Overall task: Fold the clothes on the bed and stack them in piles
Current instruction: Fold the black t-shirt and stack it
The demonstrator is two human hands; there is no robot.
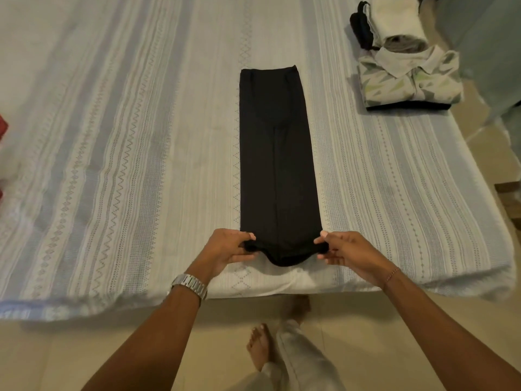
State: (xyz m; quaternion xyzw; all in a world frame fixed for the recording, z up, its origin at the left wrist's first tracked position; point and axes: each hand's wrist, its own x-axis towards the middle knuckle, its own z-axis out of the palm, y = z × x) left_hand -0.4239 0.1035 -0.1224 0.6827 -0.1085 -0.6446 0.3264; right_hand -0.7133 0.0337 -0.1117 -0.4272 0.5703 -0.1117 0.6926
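You've got both arms stretched fwd over the near edge of the bed (118, 142), forearms angling in toward the middle. Your left hand (225, 251) sits palm-in at the near left corner of the black garment (277, 165), thumb on top, fingers (239, 256) curled under, pinching the hem. Metal watch (189, 285) on that wrist. Your right hand (345, 253) mirrors it at the near right corner, thumb over, fingers tucked below, gripping the cloth; thin bracelet (392, 274) on the wrist. Between the two grips the hem sags in a shallow curve just above the mattress edge.

The garment lies folded lengthwise into a long narrow strip, running straight away from you down the centre of the striped bedcover, far end flat w/ a waistband-like edge. Far right corner of the bed: a folded patterned shirt (408, 80) on top of something dark, & behind it a 2nd pile (392, 24) of white, grey & black pieces. A bit of red cloth (2, 128) peeks in at the left edge. Your bare feet (259, 345) are on the tiled floor below.
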